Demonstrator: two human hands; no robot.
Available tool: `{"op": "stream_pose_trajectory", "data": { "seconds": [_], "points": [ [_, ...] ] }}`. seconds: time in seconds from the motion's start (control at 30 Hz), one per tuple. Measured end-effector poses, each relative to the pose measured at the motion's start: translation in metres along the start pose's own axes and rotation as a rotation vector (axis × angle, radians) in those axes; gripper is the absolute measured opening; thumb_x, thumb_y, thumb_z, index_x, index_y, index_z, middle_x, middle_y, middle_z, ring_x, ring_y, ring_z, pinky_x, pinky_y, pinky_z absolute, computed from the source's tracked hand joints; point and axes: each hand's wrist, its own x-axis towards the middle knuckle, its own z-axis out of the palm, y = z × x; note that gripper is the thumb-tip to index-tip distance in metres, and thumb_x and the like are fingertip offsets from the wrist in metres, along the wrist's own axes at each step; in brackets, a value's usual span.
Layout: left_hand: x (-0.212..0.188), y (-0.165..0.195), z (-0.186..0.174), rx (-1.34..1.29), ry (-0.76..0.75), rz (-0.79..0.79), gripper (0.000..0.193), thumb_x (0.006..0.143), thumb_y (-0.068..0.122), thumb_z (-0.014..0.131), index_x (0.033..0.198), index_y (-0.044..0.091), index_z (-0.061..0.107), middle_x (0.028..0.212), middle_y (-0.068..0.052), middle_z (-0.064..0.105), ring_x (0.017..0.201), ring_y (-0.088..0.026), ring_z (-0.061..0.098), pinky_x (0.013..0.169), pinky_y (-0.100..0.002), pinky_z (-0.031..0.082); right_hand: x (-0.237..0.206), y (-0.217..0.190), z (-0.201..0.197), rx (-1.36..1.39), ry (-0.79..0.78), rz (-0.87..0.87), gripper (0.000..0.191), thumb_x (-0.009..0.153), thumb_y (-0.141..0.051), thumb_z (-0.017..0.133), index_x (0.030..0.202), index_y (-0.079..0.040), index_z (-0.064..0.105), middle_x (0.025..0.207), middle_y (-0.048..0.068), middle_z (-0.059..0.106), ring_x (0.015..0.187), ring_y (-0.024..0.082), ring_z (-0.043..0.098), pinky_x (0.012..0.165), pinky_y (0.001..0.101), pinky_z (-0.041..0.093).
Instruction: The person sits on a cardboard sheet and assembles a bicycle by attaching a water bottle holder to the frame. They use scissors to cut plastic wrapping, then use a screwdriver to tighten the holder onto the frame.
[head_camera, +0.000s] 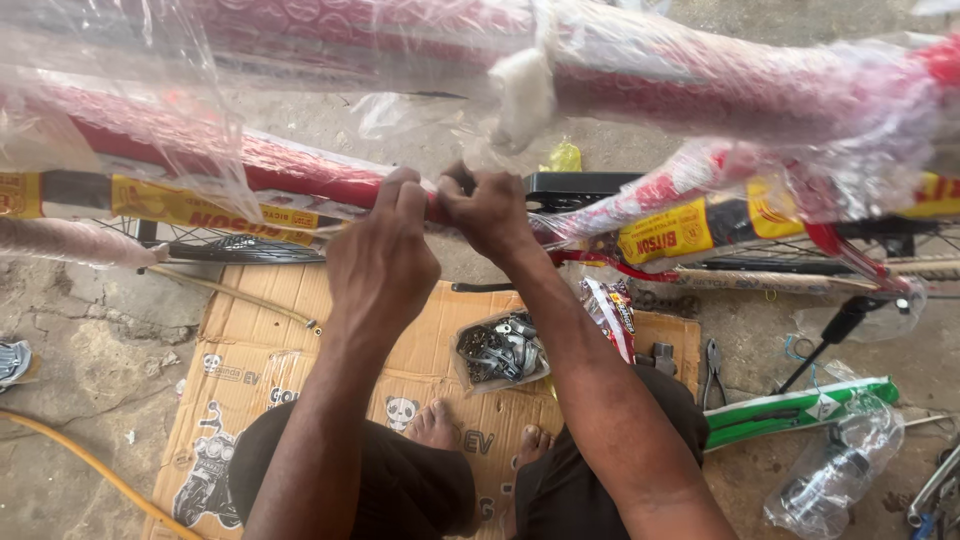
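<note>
At frame centre, the left hand (382, 258) and right hand (490, 212) meet on a plastic-wrapped red bicycle frame tube (290, 165), each grip clenched around it, perhaps pinching the wrapping. Below them, a tray of metal parts (500, 350) rests on flattened cardboard (250, 350).

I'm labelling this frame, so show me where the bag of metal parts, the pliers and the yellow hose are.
bag of metal parts (500, 350), head view, on the grey metal pieces at its middle.
pliers (712, 372), head view, on the handles.
yellow hose (90, 465), head view, midway along its run across the ground.
</note>
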Motion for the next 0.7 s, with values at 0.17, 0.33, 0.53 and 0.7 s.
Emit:
{"op": "stream_pose_trajectory", "data": {
  "seconds": [0.17, 0.33, 0.53, 0.7],
  "points": [
    [0.005, 0.01, 0.007, -0.018, 0.006, -0.131, 0.008, 0.095, 0.005, 0.058, 0.099, 0.009, 0.063, 0.091, -0.013, 0.069, 0.076, -0.036, 0.067, 0.065, -0.051, 0.049, -0.01, 0.0, -0.01, 0.049, 0.132, -0.234, 0.026, 0.087, -0.023, 0.067, 0.099, -0.002, 0.076, 0.089, 0.014, 0.075, 0.08, 0.024, 0.073, 0.077, 0.038, 0.058],
    [-0.021, 0.042, 0.027, -0.232, 0.456, 0.375, 0.014, 0.095, -0.003, 0.066, 0.105, 0.003, 0.06, 0.101, -0.014, 0.066, 0.09, -0.033, 0.068, 0.077, -0.041, 0.055, -0.053, 0.016, -0.046, 0.07, 0.25, -0.269, 0.028, 0.096, -0.029, 0.067, 0.108, -0.005, 0.073, 0.102, 0.012, 0.076, 0.093, 0.023, 0.075, 0.085, 0.0356, 0.059],
    [-0.05, 0.128, 0.05, -1.565, 0.136, 0.109, 0.018, 0.11, 0.012, 0.07, 0.111, -0.004, 0.062, 0.099, -0.011, 0.067, 0.071, -0.012, 0.052, 0.062, -0.026, 0.042, -0.105, 0.01, -0.065, 1.005, 0.242, 0.127, 0.052, 0.112, -0.049, 0.05, 0.107, 0.0, 0.068, 0.085, 0.005, 0.06, 0.077, 0.014, 0.057, 0.068, 0.0344, 0.049],
    [-0.069, 0.174, 0.048, -1.44, 0.145, 0.498, 0.024, 0.118, 0.02, 0.068, 0.117, -0.003, 0.061, 0.103, -0.013, 0.067, 0.079, -0.016, 0.057, 0.069, -0.03, 0.045, -0.153, -0.003, -0.104, 1.56, 0.257, -0.042, 0.059, 0.115, -0.058, 0.039, 0.11, -0.003, 0.061, 0.096, 0.002, 0.058, 0.095, 0.01, 0.055, 0.086, 0.0286, 0.051]
  ]
}}
